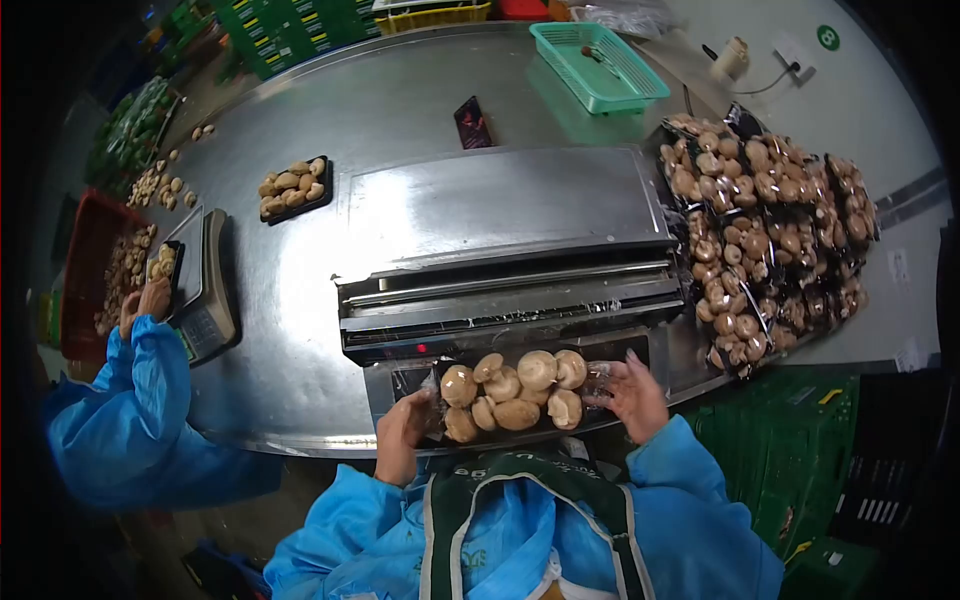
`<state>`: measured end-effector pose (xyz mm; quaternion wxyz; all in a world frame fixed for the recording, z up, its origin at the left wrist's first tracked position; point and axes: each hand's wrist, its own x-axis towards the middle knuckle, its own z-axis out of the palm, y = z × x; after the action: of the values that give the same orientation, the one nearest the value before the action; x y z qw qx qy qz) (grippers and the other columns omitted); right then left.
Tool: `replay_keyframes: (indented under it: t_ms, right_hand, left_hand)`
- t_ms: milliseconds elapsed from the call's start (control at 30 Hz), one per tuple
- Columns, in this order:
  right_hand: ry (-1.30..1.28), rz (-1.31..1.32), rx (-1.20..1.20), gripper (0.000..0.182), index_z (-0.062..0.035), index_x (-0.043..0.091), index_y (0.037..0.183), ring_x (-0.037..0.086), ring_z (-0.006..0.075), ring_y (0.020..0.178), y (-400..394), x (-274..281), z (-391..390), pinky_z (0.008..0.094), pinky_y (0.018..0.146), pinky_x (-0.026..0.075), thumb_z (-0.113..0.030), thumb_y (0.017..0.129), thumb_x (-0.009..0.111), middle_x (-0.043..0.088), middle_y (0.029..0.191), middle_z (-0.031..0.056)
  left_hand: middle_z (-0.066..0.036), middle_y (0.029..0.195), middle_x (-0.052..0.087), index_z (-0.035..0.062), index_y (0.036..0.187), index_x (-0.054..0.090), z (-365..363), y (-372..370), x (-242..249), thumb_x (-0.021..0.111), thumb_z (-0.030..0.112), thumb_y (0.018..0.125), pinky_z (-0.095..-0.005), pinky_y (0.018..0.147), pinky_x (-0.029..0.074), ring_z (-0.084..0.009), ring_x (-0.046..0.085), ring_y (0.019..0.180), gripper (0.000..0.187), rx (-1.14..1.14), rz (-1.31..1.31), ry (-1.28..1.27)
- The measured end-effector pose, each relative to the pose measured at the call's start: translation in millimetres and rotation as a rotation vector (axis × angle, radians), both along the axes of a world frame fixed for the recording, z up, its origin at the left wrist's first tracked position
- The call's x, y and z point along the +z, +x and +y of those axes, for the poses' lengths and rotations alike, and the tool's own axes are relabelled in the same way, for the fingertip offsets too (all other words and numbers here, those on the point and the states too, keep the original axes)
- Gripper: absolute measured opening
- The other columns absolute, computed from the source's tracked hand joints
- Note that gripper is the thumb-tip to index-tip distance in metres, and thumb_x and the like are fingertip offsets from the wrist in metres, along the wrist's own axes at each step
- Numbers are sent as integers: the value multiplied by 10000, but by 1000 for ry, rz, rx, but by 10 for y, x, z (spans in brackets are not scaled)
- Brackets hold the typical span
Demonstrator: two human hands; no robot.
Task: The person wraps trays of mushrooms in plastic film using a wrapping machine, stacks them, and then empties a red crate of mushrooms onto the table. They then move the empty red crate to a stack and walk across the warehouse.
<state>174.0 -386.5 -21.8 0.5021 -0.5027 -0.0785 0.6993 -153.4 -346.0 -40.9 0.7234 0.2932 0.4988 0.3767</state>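
A black tray of brown mushrooms lies in front of the wrapping machine, close to my body. Clear film glints at both ends of the tray. My left hand is closed around the tray's left end, its fingertips partly hidden by film and tray edge. At the opposite end, my right hand has its thumb and fingers spread, and the fingertips touch the clear film beside the mushrooms. Whether the tray's underside rests fully on the machine's front plate is hidden.
Wrapped mushroom packs are piled at the right. An unwrapped mushroom tray stands left of the machine. At far left, a co-worker's hands are by a scale and a red crate. A green basket sits at the back.
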Motion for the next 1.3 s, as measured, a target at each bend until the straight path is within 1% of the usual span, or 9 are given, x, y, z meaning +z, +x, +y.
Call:
replay_keyframes:
  t_ms: [133, 433, 600, 800, 867, 967, 1033, 1233, 1300]
  right_hand:
    - [287, -1037, -57, 143, -26, 572, 849, 465, 76, 629, -303, -320, 21, 227, 556, 376, -128, 914, 496, 508, 720, 19]
    - [14, -470, -578, 234, -72, 476, 727, 310, 25, 406, -162, -146, -601, 193, 340, 234, -184, 932, 470, 393, 565, -41]
    - [-11, -737, -700, 224, -75, 466, 737, 298, 13, 425, -83, -1000, -1096, 209, 356, 239, -172, 939, 459, 379, 552, -48]
    - [67, -757, -688, 232, -53, 492, 756, 469, 93, 673, -442, -757, -921, 267, 614, 412, -209, 927, 475, 498, 732, 13]
    - [261, -557, -550, 232, -54, 500, 763, 496, 116, 720, -498, -625, -955, 287, 662, 436, -229, 914, 503, 515, 784, 33]
    - [393, 67, -341, 233, -54, 502, 765, 501, 126, 744, -549, -556, -1067, 293, 683, 439, -237, 908, 513, 513, 807, 38]
    - [408, 334, -235, 234, -54, 503, 767, 505, 132, 760, -572, -519, -1133, 297, 697, 440, -243, 904, 520, 511, 822, 41]
    - [481, 568, -57, 240, -54, 507, 772, 516, 152, 808, -511, -263, -1168, 310, 739, 446, -259, 892, 540, 507, 867, 50]
    - [532, 570, -38, 250, -45, 511, 768, 477, 197, 842, -515, -115, -1084, 346, 779, 408, -258, 896, 502, 473, 893, 102]
  left_hand:
    - [-37, 834, 558, -9, 938, 577, -4, 110, -110, 482, 201, 922, -235, 700, 412, -99, 514, 751, 232, 9, 409, 303]
    - [29, 630, 498, 13, 750, 525, 47, 115, -59, 568, 127, 874, -210, 513, 349, -38, 412, 597, 174, -101, 480, 383]
    - [-159, 720, 606, 71, 784, 530, 402, 557, -265, 607, 152, 819, -402, 534, 460, -354, 586, 633, 117, -479, 1020, 967]
    - [-137, 676, 596, 70, 812, 529, 536, 1018, -360, 590, 156, 802, -437, 491, 451, -357, 572, 574, 106, -661, 1051, 1153]
    - [-149, 681, 582, 58, 848, 541, 284, 1104, -342, 568, 133, 827, -395, 523, 463, -286, 606, 607, 83, -838, 1014, 1114]
    - [-67, 959, 619, 19, 1074, 553, -160, 1161, -407, 535, 199, 908, -252, 736, 483, -91, 574, 880, 246, -557, -289, -118]
    - [-81, 1015, 613, -6, 1203, 471, -223, 1209, -51, 530, 215, 908, -315, 822, 484, -183, 600, 934, 374, -483, -440, -336]
    - [-203, 1407, 256, -11, 1320, 320, -321, 1547, 426, 489, 293, 908, -420, 1070, 210, -324, 290, 1301, 540, -876, -1003, -59]
    - [-200, 1390, 299, -19, 1324, 313, -151, 1347, 319, 504, 278, 902, -420, 1070, 218, -318, 289, 1303, 550, -961, -624, 112]
